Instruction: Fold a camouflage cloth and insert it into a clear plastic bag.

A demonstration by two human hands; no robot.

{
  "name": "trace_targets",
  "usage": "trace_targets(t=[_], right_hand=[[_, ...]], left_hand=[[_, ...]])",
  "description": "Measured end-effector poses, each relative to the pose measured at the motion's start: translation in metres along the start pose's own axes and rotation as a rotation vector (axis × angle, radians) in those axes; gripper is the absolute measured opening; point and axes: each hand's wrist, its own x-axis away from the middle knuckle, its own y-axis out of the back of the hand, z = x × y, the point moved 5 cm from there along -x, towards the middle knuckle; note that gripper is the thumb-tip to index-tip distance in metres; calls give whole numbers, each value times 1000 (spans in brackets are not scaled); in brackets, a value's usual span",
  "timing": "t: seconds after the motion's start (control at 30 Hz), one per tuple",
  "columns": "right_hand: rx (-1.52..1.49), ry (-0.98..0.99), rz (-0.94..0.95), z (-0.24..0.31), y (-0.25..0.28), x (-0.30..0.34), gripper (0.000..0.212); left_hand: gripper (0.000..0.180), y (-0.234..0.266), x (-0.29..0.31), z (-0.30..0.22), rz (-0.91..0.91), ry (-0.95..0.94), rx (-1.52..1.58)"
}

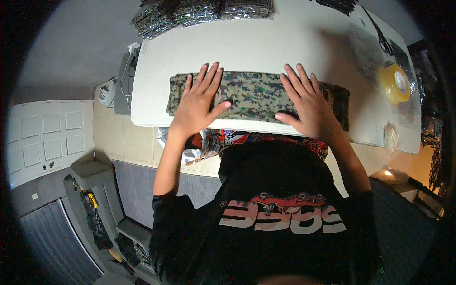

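Observation:
A folded camouflage cloth (251, 95), green with dark and tan flecks, lies lengthwise along the table's near edge. Flat on its left part rests my left hand (202, 99), fingers stretched away from me and thumb pointing inward. My right hand (306, 104) is spread over its right part, palm down, with the thumb toward the middle. Between the two thumbs the cloth's surface shows. Both palms hide the cloth beneath them. What kind of garment or cloth it is, I cannot tell.
The white table (256, 42) bears stacked shiny packets (204, 14) at its far side. To the right are a yellowish tape roll (395, 84), black-handled scissors (384, 43) and clear plastic (390, 137). Below the near edge sits a plastic bag (194, 154). A grey sofa (102, 190) stands left.

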Motion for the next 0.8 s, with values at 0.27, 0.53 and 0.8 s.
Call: trace_targets(t=[0.27,0.53,0.8], right_hand=[[25,-36,-115,-6,-11,-39,73],[-258,79,-327,14,9,-13,21],[-390,22,-193,-17,13,14,12]], left_hand=[[70,18,-35,9,-130,-80,-118],[22,15,-23,-33,-186,-282,291],[13,13,-16,-23,-156,-278,361]])
